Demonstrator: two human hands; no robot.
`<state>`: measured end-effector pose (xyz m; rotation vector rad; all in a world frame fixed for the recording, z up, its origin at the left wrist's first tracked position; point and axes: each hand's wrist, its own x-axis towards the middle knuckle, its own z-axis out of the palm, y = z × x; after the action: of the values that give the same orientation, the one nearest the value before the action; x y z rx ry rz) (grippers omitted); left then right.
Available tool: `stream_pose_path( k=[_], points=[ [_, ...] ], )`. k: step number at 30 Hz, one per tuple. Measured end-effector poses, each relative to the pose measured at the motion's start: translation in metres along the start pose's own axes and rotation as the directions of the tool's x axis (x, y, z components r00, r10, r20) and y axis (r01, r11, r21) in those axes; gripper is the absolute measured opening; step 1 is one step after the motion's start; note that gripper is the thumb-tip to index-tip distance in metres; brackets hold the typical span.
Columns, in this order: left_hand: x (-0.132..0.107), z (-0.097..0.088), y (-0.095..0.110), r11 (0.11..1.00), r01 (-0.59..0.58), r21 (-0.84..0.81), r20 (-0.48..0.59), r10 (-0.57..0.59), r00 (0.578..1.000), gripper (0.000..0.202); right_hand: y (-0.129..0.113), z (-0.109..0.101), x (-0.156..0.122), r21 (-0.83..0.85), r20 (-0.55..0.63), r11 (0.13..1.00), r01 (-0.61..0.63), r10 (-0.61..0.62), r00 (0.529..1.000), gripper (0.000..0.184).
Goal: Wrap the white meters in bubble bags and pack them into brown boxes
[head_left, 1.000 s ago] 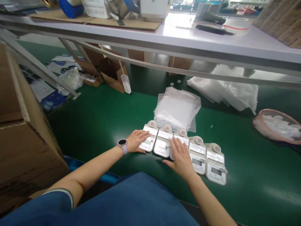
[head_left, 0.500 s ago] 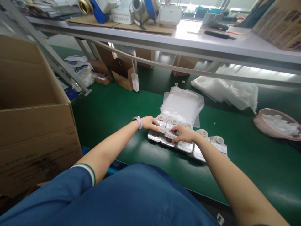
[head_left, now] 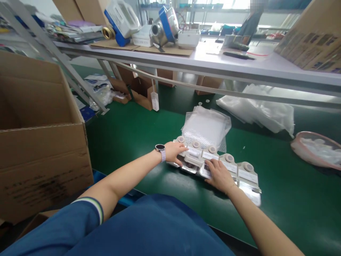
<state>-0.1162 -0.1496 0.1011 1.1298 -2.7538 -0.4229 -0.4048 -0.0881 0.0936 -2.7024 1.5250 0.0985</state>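
Five white devices (head_left: 229,164) with round knobs lie side by side in a row on the green table (head_left: 138,131), near its front edge. The left hand (head_left: 174,152) curls around the leftmost one, gripping it. The right hand (head_left: 220,174) lies open and flat on the middle of the row. Bubble-wrap bags (head_left: 206,124) sit just behind, white plastic bags (head_left: 266,106) farther right. A shelf (head_left: 239,69) above carries water meters (head_left: 121,21). An open cardboard box (head_left: 39,142) stands at left, inside not visible. A pink basin (head_left: 294,145) at right holds white caps.
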Motion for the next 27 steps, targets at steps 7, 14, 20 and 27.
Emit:
stream_pose_path(
  k=[7, 14, 20, 27],
  points=[
    [0.012, -0.005, -0.003, 0.999, 0.022, 0.032, 0.054, -0.024, 0.998, 0.061, 0.027, -0.041, 0.025, 0.392, 0.219, 0.915, -0.099, 0.012, 0.976, 0.050],
    [0.042, -0.001, 0.059, 0.971, -0.194, 0.143, -0.027, 0.200, 0.979, 0.079, 0.036, -0.042, 0.014, 0.434, 0.174, 0.890, -0.141, 0.070, 0.982, 0.072],
    [0.087, 0.008, 0.098, 0.994, -0.105, 0.044, 0.119, 0.099, 0.988, 0.039, 0.044, -0.010, -0.058, 0.032, 0.024, 0.994, -0.103, 0.102, 0.995, 0.091],
    [0.098, 0.005, 0.079, 0.996, 0.020, -0.083, 0.156, -0.007, 0.988, 0.046, 0.080, -0.046, -0.040, 0.457, 0.265, 0.878, -0.143, 0.019, 0.964, 0.053]
  ],
)
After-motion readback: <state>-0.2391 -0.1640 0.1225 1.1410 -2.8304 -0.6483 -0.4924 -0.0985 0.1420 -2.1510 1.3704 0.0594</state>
